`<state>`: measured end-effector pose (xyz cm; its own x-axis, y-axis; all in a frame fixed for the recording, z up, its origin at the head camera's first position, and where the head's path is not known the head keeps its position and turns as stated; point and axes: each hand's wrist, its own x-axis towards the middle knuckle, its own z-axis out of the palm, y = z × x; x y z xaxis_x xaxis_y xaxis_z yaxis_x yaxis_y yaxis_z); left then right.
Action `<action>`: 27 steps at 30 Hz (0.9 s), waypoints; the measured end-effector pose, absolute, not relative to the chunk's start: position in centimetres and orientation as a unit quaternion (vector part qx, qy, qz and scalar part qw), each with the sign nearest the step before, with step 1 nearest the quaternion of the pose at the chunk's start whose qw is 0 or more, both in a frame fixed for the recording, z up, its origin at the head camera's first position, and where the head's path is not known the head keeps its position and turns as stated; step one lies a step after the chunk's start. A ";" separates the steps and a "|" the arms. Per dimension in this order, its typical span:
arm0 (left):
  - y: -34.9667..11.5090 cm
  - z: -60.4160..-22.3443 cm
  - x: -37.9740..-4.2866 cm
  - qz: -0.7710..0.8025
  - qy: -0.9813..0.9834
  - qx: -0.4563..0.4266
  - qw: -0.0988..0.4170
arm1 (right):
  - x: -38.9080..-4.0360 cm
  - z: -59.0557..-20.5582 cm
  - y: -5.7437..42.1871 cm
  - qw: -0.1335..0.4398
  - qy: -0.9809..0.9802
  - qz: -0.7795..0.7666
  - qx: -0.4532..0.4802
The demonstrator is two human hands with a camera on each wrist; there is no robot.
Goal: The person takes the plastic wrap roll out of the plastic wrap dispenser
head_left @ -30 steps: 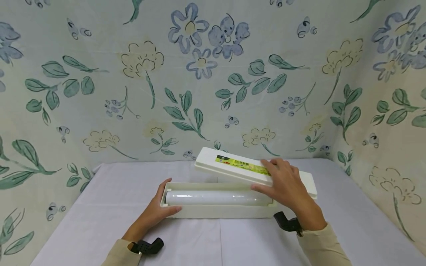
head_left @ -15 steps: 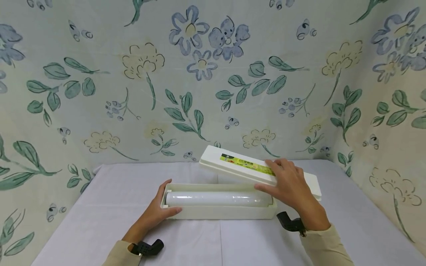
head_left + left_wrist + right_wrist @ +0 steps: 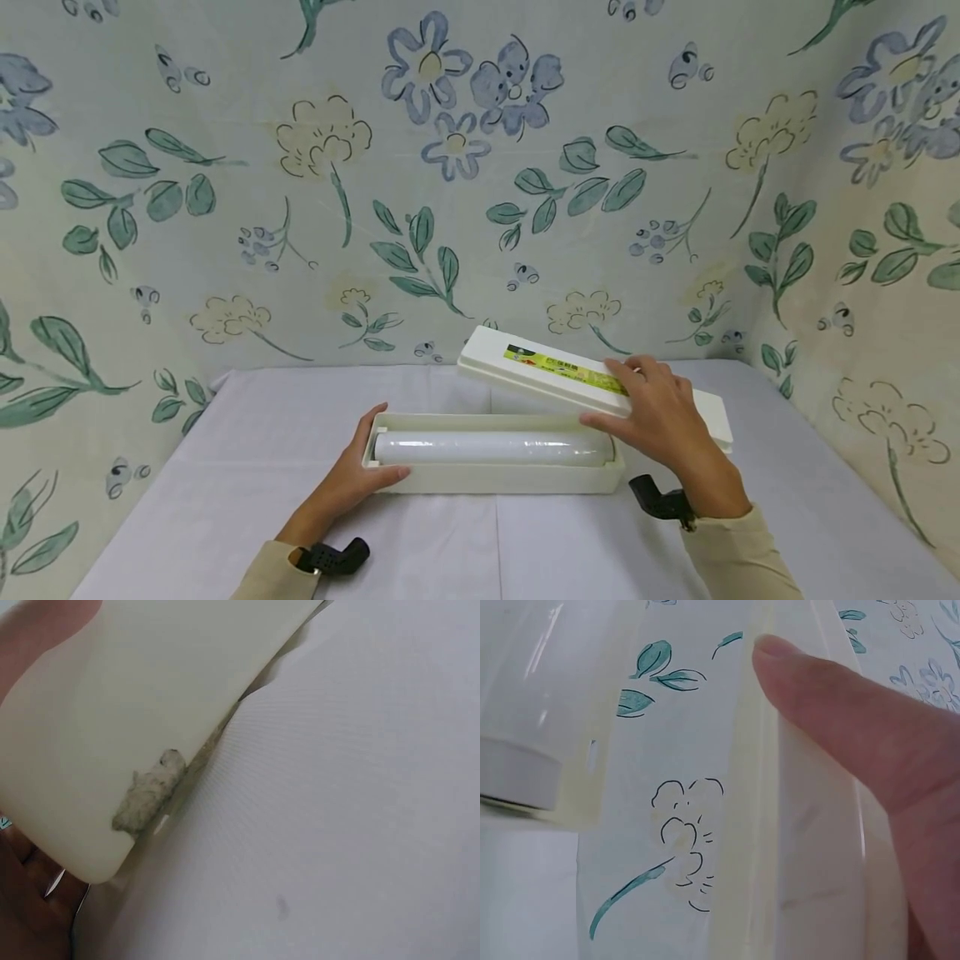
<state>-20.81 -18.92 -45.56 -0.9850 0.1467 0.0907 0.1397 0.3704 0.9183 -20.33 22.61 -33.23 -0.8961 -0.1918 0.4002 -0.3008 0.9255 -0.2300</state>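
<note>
A long off-white plastic box [image 3: 498,481] sits on the table, its top uncovered. Inside it lies a roll of clear cling film [image 3: 491,448]. My left hand [image 3: 351,477] grips the box's left end, thumb along the front wall and fingers round the far side. In the left wrist view a ragged grey patch [image 3: 150,795] marks the box wall [image 3: 135,697] low down. My right hand [image 3: 663,417] holds the white lid [image 3: 491,354] by its long edges, thumb [image 3: 810,682] on the near one. Raised and slanting, the lid bears a yellow-green label [image 3: 562,371].
White cloth [image 3: 427,550] with a centre crease covers the table. Behind it and at the right hang floral fabric walls [image 3: 465,250]. Each wrist carries a black strapped camera, left [image 3: 337,557] and right [image 3: 660,500].
The lid has shifted to the right with my right hand, away from the box's left end. My left hand and the box have stayed in place.
</note>
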 end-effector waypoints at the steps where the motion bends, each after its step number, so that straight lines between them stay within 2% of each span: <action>1: -18.9 -45.6 -20.8 0.554 0.828 0.086 0.005 | -20.3 -33.3 22.7 0.190 -0.963 0.144 0.127; 27: -18.9 -45.6 -20.8 0.556 0.827 0.083 0.010 | -20.6 -33.3 24.3 0.196 -0.961 0.156 0.119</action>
